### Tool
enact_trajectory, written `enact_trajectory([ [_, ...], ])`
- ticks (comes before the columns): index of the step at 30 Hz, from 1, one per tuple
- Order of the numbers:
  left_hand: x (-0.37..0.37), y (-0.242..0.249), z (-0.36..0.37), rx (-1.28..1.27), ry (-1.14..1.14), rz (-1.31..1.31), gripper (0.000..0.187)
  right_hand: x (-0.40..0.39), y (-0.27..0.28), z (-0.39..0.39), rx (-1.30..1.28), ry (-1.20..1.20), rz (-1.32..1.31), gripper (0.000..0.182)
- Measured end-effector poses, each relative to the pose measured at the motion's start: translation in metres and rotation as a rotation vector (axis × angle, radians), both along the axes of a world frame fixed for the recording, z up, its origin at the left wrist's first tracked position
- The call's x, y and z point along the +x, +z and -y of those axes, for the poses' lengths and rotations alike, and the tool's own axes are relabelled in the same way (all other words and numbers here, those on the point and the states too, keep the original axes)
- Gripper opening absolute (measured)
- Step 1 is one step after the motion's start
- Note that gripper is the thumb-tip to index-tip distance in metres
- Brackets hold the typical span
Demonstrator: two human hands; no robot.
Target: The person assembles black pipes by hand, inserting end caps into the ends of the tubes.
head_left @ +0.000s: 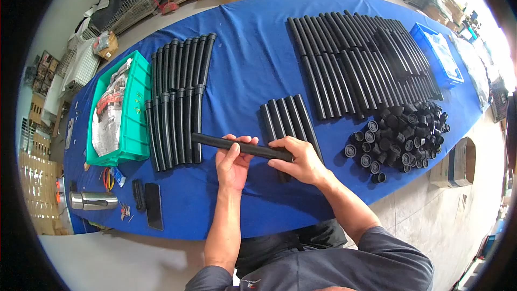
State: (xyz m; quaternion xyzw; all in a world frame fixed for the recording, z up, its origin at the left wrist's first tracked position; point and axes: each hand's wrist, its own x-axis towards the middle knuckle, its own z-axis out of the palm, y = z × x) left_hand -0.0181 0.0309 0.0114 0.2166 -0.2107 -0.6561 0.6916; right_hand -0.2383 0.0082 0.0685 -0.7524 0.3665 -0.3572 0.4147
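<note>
Both my hands hold one black tube point(215, 141) level above the blue cloth, in front of my body. My left hand point(235, 157) grips it near the middle, palm up, with the thumb over the front. At the tube's right end, my right hand point(299, 159) wraps round it; a cap there, if any, is hidden by the fingers. Just behind my right hand lie several loose black tubes point(291, 118) side by side. To the right is a heap of small black caps point(398, 137). On the left, two rows of black tubes with wider ends point(175, 97) lie together.
A large stack of black tubes point(350, 59) covers the far right of the blue tablecloth point(247, 48). A green crate point(141, 83) stands at the left, a blue bin point(455, 78) at the far right. A phone point(154, 206) and a steel flask point(94, 200) lie near the front left.
</note>
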Motion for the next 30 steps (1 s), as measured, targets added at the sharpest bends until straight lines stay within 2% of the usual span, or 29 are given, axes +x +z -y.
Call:
enact_trajectory([
  [3, -0.005, 0.009, 0.000, 0.001, -0.015, 0.013, 0.022, -0.002, -0.006, 0.002, -0.013, -0.020, -0.028, 0.042],
  [6, -0.005, 0.008, 0.001, 0.037, -0.021, 0.012, 0.022, 0.005, -0.016, 0.002, -0.400, -0.081, -0.022, 0.043],
  [10, -0.002, 0.007, 0.000, 0.031, -0.011, 0.020, 0.020, -0.002, -0.004, 0.003, -0.046, 0.032, -0.015, 0.041],
  [14, -0.008, 0.013, 0.000, 0.044, 0.009, 0.032, 0.019, 0.000, -0.010, 0.000, -0.229, -0.041, -0.035, 0.039],
  [23, -0.006, 0.004, 0.000, 0.079, -0.005, 0.022, 0.019, -0.001, -0.012, 0.001, -0.202, -0.039, -0.095, 0.039],
  [26, -0.008, 0.007, -0.001, 0.085, 0.010, 0.024, 0.021, 0.004, -0.020, 0.001, -0.393, -0.081, -0.052, 0.039],
  [29, -0.004, 0.003, 0.000, 0.053, 0.014, 0.030, 0.021, 0.005, -0.016, -0.001, -0.330, -0.038, -0.055, 0.039],
  [30, -0.002, 0.002, 0.000, 0.031, 0.007, 0.027, 0.021, 0.004, -0.011, -0.001, -0.166, -0.017, -0.038, 0.040],
])
